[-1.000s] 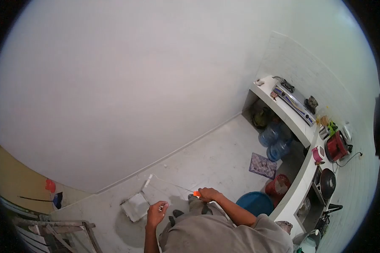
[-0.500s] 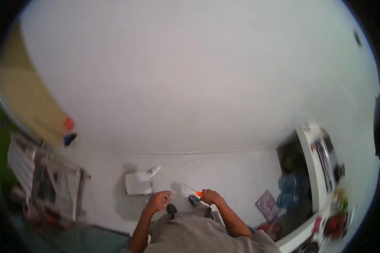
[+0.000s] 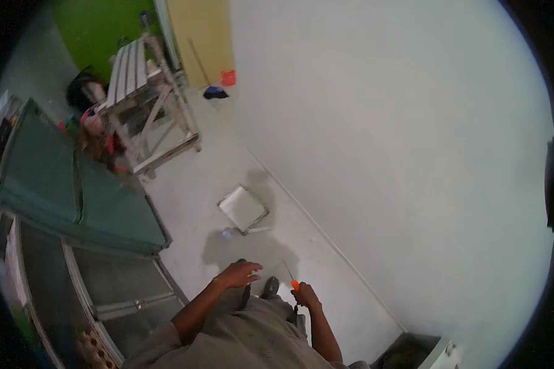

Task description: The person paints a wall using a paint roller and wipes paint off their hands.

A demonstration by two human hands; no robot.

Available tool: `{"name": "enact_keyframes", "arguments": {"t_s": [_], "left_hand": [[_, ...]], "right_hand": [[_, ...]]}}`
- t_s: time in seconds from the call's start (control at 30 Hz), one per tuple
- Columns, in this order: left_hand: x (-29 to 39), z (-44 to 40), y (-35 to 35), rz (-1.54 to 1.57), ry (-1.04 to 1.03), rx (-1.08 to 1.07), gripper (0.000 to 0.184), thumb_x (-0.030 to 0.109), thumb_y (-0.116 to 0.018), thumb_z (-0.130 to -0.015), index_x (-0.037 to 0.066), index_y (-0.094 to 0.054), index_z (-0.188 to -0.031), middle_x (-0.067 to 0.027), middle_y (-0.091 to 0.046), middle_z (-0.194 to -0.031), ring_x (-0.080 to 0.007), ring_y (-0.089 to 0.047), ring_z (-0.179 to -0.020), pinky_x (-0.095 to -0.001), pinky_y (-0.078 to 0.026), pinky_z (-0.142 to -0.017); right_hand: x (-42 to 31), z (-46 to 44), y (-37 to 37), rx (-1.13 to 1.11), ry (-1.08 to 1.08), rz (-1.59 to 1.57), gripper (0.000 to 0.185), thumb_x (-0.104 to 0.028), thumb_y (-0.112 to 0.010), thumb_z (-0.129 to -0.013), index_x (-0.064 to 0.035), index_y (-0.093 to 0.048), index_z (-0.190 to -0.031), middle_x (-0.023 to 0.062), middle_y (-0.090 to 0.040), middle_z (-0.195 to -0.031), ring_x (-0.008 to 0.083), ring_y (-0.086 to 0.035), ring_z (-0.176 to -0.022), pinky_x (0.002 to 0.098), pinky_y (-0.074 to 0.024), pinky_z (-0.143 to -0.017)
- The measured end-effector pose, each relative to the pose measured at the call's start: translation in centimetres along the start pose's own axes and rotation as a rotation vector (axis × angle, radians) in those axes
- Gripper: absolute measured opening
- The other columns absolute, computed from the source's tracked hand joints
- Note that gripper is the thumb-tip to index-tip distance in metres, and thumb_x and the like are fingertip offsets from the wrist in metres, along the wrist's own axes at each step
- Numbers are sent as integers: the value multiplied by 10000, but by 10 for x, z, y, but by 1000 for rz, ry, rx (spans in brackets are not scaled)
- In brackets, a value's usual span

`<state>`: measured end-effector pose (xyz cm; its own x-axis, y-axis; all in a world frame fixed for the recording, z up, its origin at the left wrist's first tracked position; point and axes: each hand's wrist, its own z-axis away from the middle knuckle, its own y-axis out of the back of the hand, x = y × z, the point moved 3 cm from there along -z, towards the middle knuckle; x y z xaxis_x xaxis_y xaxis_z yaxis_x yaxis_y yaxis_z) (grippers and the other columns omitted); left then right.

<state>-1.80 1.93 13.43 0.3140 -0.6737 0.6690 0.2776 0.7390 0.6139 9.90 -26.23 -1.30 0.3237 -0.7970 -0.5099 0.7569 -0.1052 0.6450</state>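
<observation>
- Grips the orange-handled roller [image 3: 295, 285] in the right hand [image 3: 306, 296], fingers closed around the handle, with the thin shaft [image 3: 289, 270] aimed forward and down.
- Holds the left hand [image 3: 240, 275] out in front of the body, well apart from the handle, fingers loosely spread and around nothing visible.
- Stands on the pale floor [image 3: 320, 270], with a dark shoe [image 3: 271, 286] showing between both hands.
- Has just swung round to the left; sees only a corner of the white desk [image 3: 438, 358] now, low at the right, and has the teal cabinet [image 3: 120, 209] close by on the left.
- Faces a square container [image 3: 244, 208] on the floor ahead, with a white strip just beside its near corner, probably the roller head [image 3: 258, 229]; cannot make out the join with the shaft.
- Has changed facing but not grasp, by the look of it: keeps the handle in the same hand, so probably needs no fresh hold for the work.
- Looks farther along the white wall [image 3: 400, 135] to a slatted wooden trestle [image 3: 135, 117], then to a dark blue broom head [image 3: 215, 93] and a red dustpan-like thing [image 3: 228, 77].
</observation>
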Motion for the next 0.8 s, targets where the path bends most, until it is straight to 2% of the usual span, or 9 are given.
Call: {"name": "enact_keyframes", "arguments": {"t_s": [0.07,0.17,0.27,0.37,0.47,0.5,0.6,0.67,0.8], "left_hand": [[-8,10,-13,38,63,51,525,484,-590,-966,104,-583,-1328,-161,-684,-1150,-327,-662,-1057,-441,-506,-926],[-27,26,-15,99,163,152,492,434,-611,-963,103,-588,-1326,-158,-669,-1211,-319,-643,-1113,-425,-503,-949],[-17,49,-20,224,228,240,474,406,-623,-964,93,-597,-1319,-166,-668,-1203,-324,-643,-1102,-423,-505,-940],[-45,60,9,333,287,296,443,366,-639,-963,78,-611,-1299,-171,-670,-1190,-329,-644,-1083,-425,-510,-927],[-61,64,19,439,280,414,423,326,-655,-959,65,-616,-1290,-173,-678,-1166,-323,-661,-1037,-430,-520,-898],[-62,63,29,417,328,410,415,324,-654,-960,66,-619,-1283,-173,-682,-1155,-320,-666,-1023,-433,-522,-888],[-86,56,30,370,392,431,399,323,-648,-963,67,-623,-1269,-169,-690,-1130,-318,-677,-982,-436,-524,-866],[-100,51,17,397,411,437,426,362,-646,-961,90,-615,-1287,-155,-689,-1149,-311,-675,-1002,-430,-526,-882],[-122,51,2,481,487,362,479,433,-637,-960,138,-592,-1335,-131,-666,-1232,-315,-661,-1068,-431,-525,-940]], "right_hand": [[5,-24,-3,-1,96,47,426,-301,-660,-881,105,-570,-976,260,-691,-797,349,-706,-625,442,-583,-625],[-13,-60,5,-91,1,107,478,-350,-653,-866,79,-576,-1065,317,-670,-987,436,-677,-972,503,-561,-845],[6,-104,-6,-164,-6,110,484,-355,-647,-862,82,-578,-1059,330,-660,-1015,442,-674,-989,510,-559,-861],[-22,-154,-12,-53,213,265,514,-367,-655,-878,130,-543,-945,252,-680,-752,351,-716,-671,448,-589,-655],[3,-211,-45,120,652,650,432,-361,-682,-872,63,-603,-843,239,-690,-763,313,-724,-686,453,-588,-632],[-13,-214,-27,-71,236,217,440,-349,-692,-869,78,-589,-857,248,-688,-772,310,-716,-662,456,-586,-596],[-32,-221,-32,72,423,364,452,-317,-695,-874,110,-550,-867,216,-665,-648,293,-674,-499,397,-562,-465],[-23,-229,-32,-117,364,269,405,-306,-685,-876,85,-579,-869,215,-665,-655,305,-684,-534,425,-570,-505],[-31,-237,-33,-53,209,228,351,-288,-664,-882,59,-607,-869,203,-666,-652,314,-686,-540,439,-570,-517]]}}
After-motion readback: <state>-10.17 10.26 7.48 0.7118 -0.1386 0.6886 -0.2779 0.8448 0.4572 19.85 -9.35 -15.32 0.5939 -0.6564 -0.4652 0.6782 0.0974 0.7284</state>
